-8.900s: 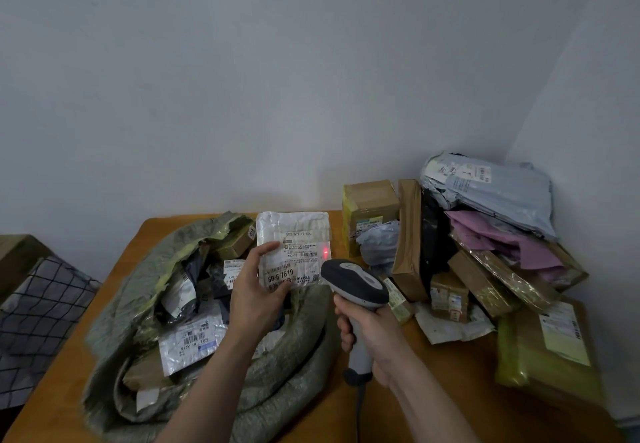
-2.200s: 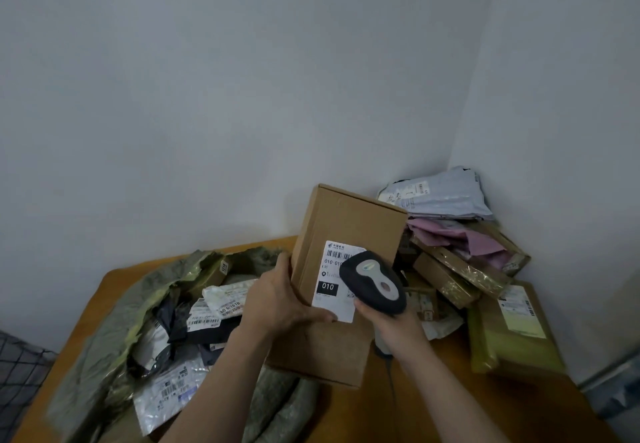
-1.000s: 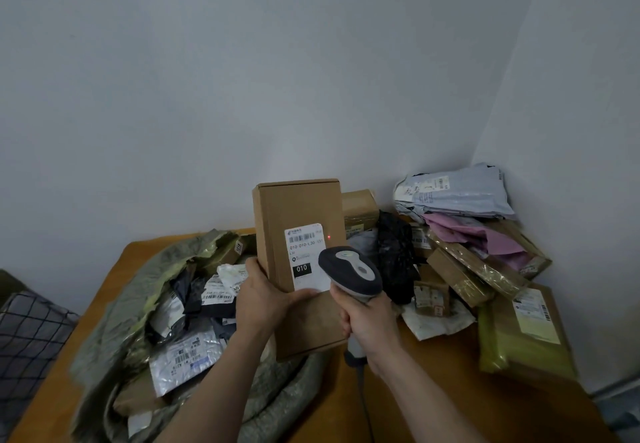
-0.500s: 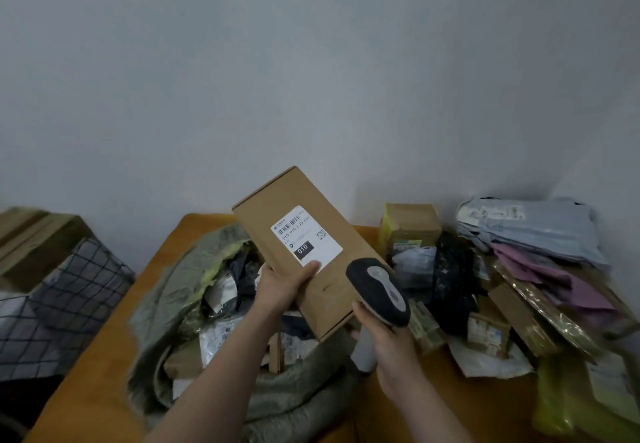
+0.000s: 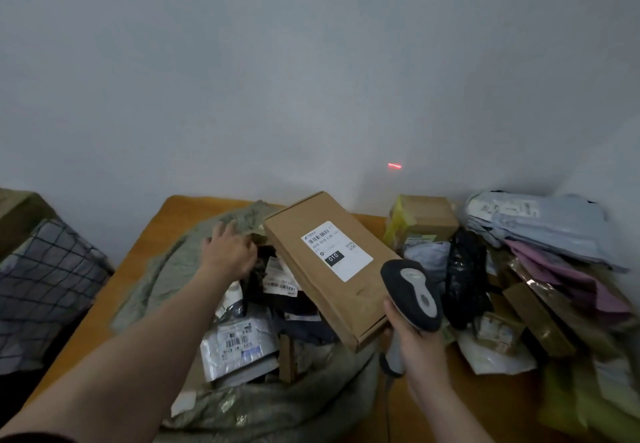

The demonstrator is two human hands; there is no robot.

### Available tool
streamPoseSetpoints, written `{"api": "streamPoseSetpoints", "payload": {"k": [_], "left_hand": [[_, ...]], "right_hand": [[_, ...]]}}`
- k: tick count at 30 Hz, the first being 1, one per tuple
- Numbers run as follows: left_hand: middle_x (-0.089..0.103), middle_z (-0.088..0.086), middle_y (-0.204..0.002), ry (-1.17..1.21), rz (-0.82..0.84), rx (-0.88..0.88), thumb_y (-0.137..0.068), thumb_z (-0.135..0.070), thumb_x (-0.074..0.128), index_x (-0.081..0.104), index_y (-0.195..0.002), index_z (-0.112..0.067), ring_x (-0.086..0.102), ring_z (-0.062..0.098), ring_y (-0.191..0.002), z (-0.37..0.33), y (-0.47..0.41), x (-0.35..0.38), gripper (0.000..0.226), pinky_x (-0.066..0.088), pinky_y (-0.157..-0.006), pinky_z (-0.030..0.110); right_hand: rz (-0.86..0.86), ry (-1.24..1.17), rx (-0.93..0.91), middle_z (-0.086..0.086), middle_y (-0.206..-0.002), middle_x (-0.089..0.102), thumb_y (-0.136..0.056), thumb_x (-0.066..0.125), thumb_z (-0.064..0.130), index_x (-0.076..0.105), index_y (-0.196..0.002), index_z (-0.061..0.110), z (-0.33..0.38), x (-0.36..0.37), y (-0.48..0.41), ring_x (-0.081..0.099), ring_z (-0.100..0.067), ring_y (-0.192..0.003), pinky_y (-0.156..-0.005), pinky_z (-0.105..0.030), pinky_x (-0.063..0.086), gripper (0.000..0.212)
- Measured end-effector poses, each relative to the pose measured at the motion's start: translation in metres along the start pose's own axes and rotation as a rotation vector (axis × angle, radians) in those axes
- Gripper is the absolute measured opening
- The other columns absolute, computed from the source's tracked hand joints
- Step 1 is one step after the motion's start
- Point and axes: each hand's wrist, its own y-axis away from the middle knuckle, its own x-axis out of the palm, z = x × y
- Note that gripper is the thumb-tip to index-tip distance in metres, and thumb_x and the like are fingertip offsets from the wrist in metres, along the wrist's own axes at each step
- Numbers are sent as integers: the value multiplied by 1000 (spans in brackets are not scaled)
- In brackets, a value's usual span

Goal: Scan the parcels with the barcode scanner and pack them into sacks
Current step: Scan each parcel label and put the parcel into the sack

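On my screen, the fingers point(image 5: 393, 311) of the right hand point(image 5: 420, 352) wrap closed around the grey handle of the barcode scanner point(image 5: 412, 295), whose dark head tilts up beside the near right corner of the cardboard box point(image 5: 329, 266). A short red scanner line point(image 5: 394, 165) glows on the wall point(image 5: 311, 61) above and behind the box. The left hand point(image 5: 230, 252) reaches out just left of the box with fingers spread and loosely curled; I see nothing in its grip, and it rests on or hovers over the far rim of the olive sack point(image 5: 180, 262), though I cannot tell whether it touches. The box lies tilted in the sack's open mouth, white shipping label point(image 5: 334, 250) facing up and marked "010", resting on the parcels already inside. Left of and nearer than the box, a silver mailer point(image 5: 239, 342) with a barcode lies in the sack among dark bags. Right of the box, a heap of parcels point(image 5: 540, 234), grey and pink mailers, a black bag and taped brown packets, crowds the wooden table point(image 5: 145, 245). Behind it, just right of the box's far corner, stands a small brown carton point(image 5: 426, 217). Far left of the box, off the table, sits a checked bag point(image 5: 45, 279).
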Motion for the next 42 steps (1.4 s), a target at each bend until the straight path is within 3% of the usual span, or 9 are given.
{"api": "streamPoseSetpoints", "payload": {"k": [2,6,11,19,22,26,31,37,42], "left_hand": [[25,8,-167,-112,85,21,-106,-53,31,59,-141,-24,15,36,-154,4,-14,7,54,28,-118,58],[60,11,-137,-136,25,7,-104,-52,44,63,-128,-12,52,34,-131,6,-29,5,51,50,-102,48],[65,9,-114,-134,-163,-6,-99,-14,54,62,-119,-16,66,32,-105,16,-31,-26,21,52,-72,38],[51,7,-144,-211,-37,120,-96,-14,54,50,-143,-18,62,31,-118,27,-18,-74,47,55,-88,40],[35,5,-159,-194,-92,106,-98,-16,54,33,-156,-17,57,35,-126,28,-7,-84,62,53,-95,45],[27,2,-165,-142,-156,77,-96,-16,57,24,-161,-18,55,37,-128,30,5,-100,73,50,-98,48],[19,-3,-170,-101,-267,133,-95,-12,55,18,-163,-19,52,37,-129,23,19,-123,78,51,-95,47],[30,-1,-166,5,-503,256,-85,1,54,26,-162,-19,54,38,-124,16,23,-147,84,53,-91,48],[49,4,-155,117,-656,456,-88,0,57,46,-153,-13,59,35,-126,4,32,-149,67,55,-91,46]], "right_hand": [[-46,20,-13,6,-136,60,-79,84,35,56,-129,35,-8,2,0,54,-22,-129,-113,-51,44,57],[-82,77,-9,8,-139,60,-64,86,56,57,-141,27,-14,4,2,53,-19,-132,-115,-50,43,87],[-4,131,-9,7,-130,57,-87,79,23,53,-131,29,-10,2,4,48,-15,-126,-114,-39,38,52],[6,236,16,2,-129,61,-84,83,26,57,-138,15,-14,17,4,57,-16,-116,-104,-37,46,62],[-7,201,75,-6,-126,66,-84,82,23,61,-131,10,-10,20,7,65,-15,-96,-74,-31,53,53],[41,159,18,2,-131,60,-84,83,21,58,-130,19,-5,27,12,53,-20,-120,-109,-41,43,52],[85,144,64,4,-122,64,-82,85,22,57,-117,31,0,47,16,59,-22,-116,-108,-51,48,46],[99,14,158,-4,-111,67,-83,82,5,61,-121,16,6,82,6,70,-21,-91,-67,-31,61,44],[128,20,161,-14,-115,68,-82,81,3,63,-122,9,1,113,-8,71,-26,-94,-65,-27,60,44]]}}
